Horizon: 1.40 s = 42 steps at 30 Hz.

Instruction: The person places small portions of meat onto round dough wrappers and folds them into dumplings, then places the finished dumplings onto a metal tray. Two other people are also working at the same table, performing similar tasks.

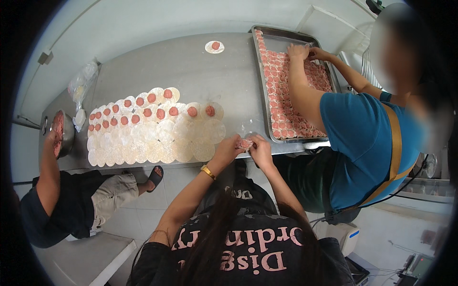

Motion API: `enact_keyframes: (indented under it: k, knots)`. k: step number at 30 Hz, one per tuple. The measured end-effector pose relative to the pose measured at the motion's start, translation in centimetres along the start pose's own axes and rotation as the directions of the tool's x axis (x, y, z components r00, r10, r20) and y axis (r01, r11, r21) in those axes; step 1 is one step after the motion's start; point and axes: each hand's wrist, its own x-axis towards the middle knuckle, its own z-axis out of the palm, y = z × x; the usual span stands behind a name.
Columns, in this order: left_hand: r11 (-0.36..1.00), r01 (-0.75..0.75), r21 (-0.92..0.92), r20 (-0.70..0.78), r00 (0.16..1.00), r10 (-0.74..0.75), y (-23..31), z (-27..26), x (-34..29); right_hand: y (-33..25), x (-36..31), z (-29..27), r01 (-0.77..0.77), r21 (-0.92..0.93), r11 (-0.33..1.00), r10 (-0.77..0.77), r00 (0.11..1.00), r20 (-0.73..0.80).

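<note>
At far left, a metal bowl (70, 136) of meat, a co-worker's hand (51, 138) at its rim; left of centre, rows of round wrappers (165, 129), upper ones topped with meat balls (161, 114); just below centre, over the near edge of the table (157, 62), pinches a small dumpling (244, 144) between nearly closed fingertips of left hand (232, 146) and right hand (260, 149); at upper right, a tray (281, 44) packed with meat-filled pieces (286, 100)
</note>
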Motion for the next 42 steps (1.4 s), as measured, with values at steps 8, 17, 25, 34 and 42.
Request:
enact_keyframes:
  k: [8,17,25,34,42]
  knots:
    - [0.997,-0.007,-0.081,0.039,0.999,0.010,-0.1,-0.8,0.2,-0.6,-0.2,-0.2,-0.061,0.055,0.997,0.060,0.998,0.006]
    - [0.998,0.053,-0.038,0.046,0.998,-0.051,0.9,-0.5,-0.1,-0.2,0.1,-0.8,-0.040,0.120,0.992,0.038,0.999,0.014]
    - [0.990,0.023,-0.141,0.006,1.000,-0.022,0.4,0.3,-0.1,-0.6,-0.5,-0.5,-0.094,0.102,0.990,0.085,0.993,0.087]
    - [1.000,0.005,-0.029,-0.003,1.000,-0.005,0.9,0.4,0.3,0.0,-0.5,-0.2,0.071,-0.032,0.997,-0.072,0.996,-0.048]
    - [0.986,-0.167,-0.001,-0.120,0.979,0.166,-0.2,0.1,0.5,-0.3,-0.8,-0.8,-0.128,-0.004,0.992,0.128,0.990,0.065]
